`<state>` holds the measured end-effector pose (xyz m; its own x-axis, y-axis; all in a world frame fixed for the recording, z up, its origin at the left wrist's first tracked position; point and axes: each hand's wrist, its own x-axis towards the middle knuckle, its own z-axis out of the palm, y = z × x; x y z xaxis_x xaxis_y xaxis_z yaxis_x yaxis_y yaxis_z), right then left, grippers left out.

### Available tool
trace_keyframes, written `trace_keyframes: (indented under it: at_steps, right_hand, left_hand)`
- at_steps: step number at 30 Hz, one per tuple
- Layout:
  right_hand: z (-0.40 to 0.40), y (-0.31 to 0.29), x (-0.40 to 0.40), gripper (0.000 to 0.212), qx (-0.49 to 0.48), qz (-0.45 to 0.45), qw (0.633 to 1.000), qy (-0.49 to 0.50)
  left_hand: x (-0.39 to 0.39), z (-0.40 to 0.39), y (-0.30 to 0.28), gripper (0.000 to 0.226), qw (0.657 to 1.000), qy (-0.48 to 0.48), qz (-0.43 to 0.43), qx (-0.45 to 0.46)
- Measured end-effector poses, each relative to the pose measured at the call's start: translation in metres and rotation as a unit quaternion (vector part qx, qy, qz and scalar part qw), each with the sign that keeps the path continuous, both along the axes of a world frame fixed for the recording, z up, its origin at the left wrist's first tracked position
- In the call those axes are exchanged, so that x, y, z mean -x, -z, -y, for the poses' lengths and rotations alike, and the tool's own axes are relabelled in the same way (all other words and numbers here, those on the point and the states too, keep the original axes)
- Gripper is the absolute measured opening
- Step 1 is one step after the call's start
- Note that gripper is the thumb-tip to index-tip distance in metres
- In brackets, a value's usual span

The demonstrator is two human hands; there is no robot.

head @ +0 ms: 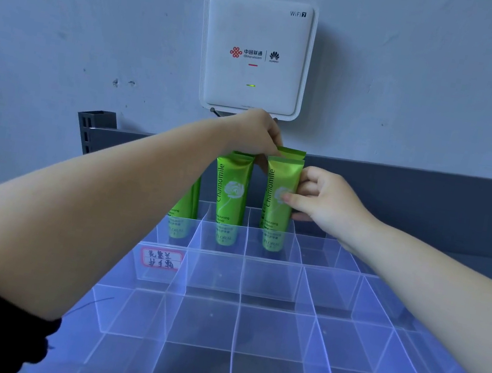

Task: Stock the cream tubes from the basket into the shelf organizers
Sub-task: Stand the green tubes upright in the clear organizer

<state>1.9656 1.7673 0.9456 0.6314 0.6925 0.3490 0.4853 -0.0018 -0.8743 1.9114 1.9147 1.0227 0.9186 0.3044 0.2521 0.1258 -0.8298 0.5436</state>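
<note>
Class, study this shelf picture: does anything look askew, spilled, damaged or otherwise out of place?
Nothing stands out. The green cream tubes stand upright in the back cells of the clear organizer. The right hand holds the rightmost tube; the left hand touches the tube tops.

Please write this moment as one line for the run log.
step: placing tubes in back row | left hand: pinches top of rear tube | right hand: grips front tube | organizer: front cells empty
</note>
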Motion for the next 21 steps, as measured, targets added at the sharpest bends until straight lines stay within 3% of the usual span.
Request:
trace_keyframes:
  at_steps: [16,21]
  right_hand:
    - [-0.0004,0.0003,-0.0012,0.022,0.026,0.012,1.0,-0.003]
    - [0.0002,0.0003,-0.0007,0.019,0.02,0.02,1.0,0.002]
  left_hand:
    - [-0.0006,-0.003,-0.0035,0.015,0.996,0.028,-0.081,-0.008]
    - [0.0045,0.0032,-0.0049,0.015,0.998,0.039,-0.056,0.003]
